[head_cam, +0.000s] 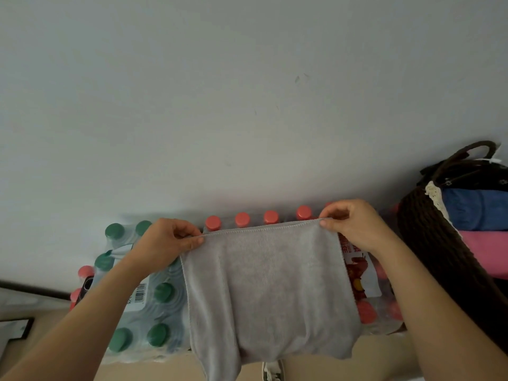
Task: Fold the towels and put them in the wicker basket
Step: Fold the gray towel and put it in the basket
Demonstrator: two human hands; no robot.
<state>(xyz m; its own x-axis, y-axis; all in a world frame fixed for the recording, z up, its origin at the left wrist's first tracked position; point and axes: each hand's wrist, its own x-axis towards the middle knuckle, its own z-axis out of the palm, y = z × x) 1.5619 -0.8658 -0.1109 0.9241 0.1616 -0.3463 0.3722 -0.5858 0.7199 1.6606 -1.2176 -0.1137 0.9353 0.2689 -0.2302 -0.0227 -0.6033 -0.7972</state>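
Note:
A grey towel [266,287] hangs in front of me, held up by its top edge. My left hand [167,243] pinches the top left corner and my right hand [351,224] pinches the top right corner. The towel's lower part droops in soft folds toward the bottom of the view. At the far right stands the dark brown wicker basket [428,243] with a looped handle and a lace-trimmed lining. Inside it lie a folded blue towel [472,213] and a folded pink towel [486,251], the blue one above the pink.
Behind the towel are shrink-wrapped packs of bottles, green-capped [143,295] on the left and red-capped [272,217] behind and to the right. A plain pale wall [247,92] fills the upper view. A tan floor strip [330,367] shows below.

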